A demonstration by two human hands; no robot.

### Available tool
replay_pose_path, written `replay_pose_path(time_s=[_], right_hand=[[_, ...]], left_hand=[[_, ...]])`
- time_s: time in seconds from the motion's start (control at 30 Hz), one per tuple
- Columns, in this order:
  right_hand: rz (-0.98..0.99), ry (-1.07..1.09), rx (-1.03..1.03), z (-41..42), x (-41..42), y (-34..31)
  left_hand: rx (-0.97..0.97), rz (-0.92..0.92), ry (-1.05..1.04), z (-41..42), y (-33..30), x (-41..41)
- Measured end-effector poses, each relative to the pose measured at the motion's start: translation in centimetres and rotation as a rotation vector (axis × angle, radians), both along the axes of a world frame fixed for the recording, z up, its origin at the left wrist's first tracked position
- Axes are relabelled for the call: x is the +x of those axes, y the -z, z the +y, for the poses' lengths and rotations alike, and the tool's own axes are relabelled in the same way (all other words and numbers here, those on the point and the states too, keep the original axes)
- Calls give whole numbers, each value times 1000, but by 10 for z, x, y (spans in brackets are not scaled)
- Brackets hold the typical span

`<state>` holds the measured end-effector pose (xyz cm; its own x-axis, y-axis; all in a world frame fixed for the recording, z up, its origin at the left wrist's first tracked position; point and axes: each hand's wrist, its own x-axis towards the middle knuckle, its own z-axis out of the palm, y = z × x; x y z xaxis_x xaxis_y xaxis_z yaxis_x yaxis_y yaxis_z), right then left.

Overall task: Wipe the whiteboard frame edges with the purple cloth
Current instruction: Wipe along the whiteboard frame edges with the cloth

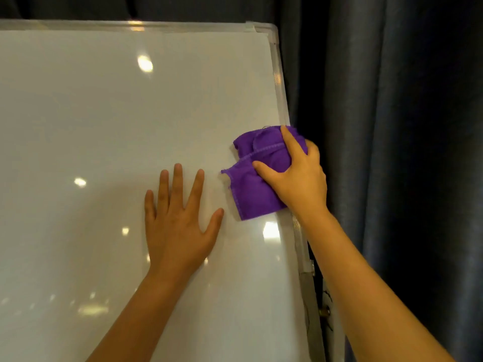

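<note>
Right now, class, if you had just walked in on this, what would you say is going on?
A person is cleaning a whiteboard. The right hand grips a bunched purple cloth and presses it against the board's right frame edge, about halfway down that side. The left hand lies flat, fingers spread, on the white surface beside the cloth, apparently steadying the board. A dark curtain hangs behind. The board surface looks blank, showing only light reflections.

**Purple cloth on the board's side edge**

The right hand (298,176) presses a purple cloth (251,189) over the whiteboard (104,126) frame (278,82) on its right side. The left hand (177,220) lies flat on the board, fingers spread. A dark curtain (392,100) hangs behind.
</note>
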<state>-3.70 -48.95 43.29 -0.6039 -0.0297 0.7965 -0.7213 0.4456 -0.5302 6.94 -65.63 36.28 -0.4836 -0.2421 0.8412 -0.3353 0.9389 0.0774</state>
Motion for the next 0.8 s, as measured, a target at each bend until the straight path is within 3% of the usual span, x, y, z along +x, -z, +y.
replay_pose_path(time_s=[0.2,0.43,0.53,0.67,0.8], right_hand=[[-59,34,-7,14,39,81],[-60,147,-31,23,61,95],[-30,167,131,28,55,71],[24,327,553,46,42,14],[4,471,595,44,59,45]], left_hand=[[-9,15,12,-5,8,9],[-13,13,23,4,7,13],[-12,-7,38,2,5,11],[-14,-3,51,-1,7,7],[-32,24,78,0,9,3]])
